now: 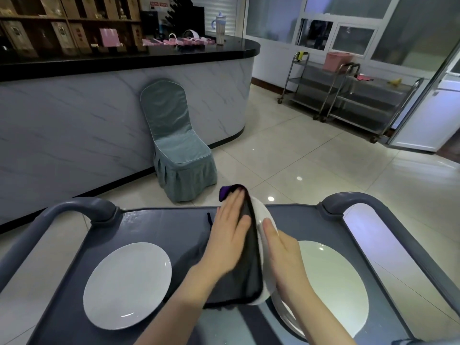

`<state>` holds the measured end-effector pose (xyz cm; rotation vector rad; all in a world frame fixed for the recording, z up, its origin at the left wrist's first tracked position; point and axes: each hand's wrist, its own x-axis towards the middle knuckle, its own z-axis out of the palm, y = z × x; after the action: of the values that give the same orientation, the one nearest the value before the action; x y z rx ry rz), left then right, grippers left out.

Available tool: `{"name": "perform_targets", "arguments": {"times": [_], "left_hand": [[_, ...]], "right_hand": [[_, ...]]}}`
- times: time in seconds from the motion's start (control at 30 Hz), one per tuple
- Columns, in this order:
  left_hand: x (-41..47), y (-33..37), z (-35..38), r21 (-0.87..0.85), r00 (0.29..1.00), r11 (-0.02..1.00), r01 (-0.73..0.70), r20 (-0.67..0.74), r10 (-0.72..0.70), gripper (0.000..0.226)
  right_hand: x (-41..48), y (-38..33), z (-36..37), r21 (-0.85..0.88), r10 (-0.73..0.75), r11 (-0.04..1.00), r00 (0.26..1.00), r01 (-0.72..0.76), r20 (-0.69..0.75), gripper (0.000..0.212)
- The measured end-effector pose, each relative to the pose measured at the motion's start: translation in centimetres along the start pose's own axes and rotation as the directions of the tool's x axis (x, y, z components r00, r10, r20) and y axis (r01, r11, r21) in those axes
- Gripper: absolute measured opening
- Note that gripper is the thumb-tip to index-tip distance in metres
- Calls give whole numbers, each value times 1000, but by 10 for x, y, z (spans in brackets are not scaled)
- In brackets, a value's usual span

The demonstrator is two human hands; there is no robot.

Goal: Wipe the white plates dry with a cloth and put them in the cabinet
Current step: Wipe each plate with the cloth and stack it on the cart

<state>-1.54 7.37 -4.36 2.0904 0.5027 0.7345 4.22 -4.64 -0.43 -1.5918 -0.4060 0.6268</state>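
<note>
A white plate (264,221) stands on edge above the grey cart top (159,227), held between my two hands. My left hand (230,229) lies flat, fingers straight, pressing a dark grey cloth (245,275) against the plate's left face. My right hand (282,255) supports the plate's other face with straight fingers. A purple corner of the cloth pokes out at the top. Another white plate (128,285) lies flat on the cart's left side. On the right sits a short stack of white plates (333,280).
The cart has raised handles at its far corners (82,206). A covered grey-blue chair (179,150) stands by a marble-fronted counter (74,125). Steel trolleys (348,95) stand at the far right on the tiled floor (311,165).
</note>
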Motion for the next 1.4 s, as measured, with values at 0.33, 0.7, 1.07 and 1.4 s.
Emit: {"name": "perform_targets", "arguments": {"times": [0.33,0.7,1.07,1.4], "left_hand": [[-29,-28,10,-230,984,964,132,-84,-155,57],[2,-1,-11,66,975,973,-219,-7,220,48],[-27,-14,-1,-154,996,988,4,-87,-17,49],[-10,-24,-18,-97,999,995,-24,-41,20,47]], "right_hand": [[8,-26,-24,244,24,970,998,-9,-57,39],[1,-16,-13,216,52,975,999,-48,-12,35],[8,-22,-18,199,58,979,998,-50,-36,43],[15,-20,-15,235,130,964,991,-121,-24,36]]}}
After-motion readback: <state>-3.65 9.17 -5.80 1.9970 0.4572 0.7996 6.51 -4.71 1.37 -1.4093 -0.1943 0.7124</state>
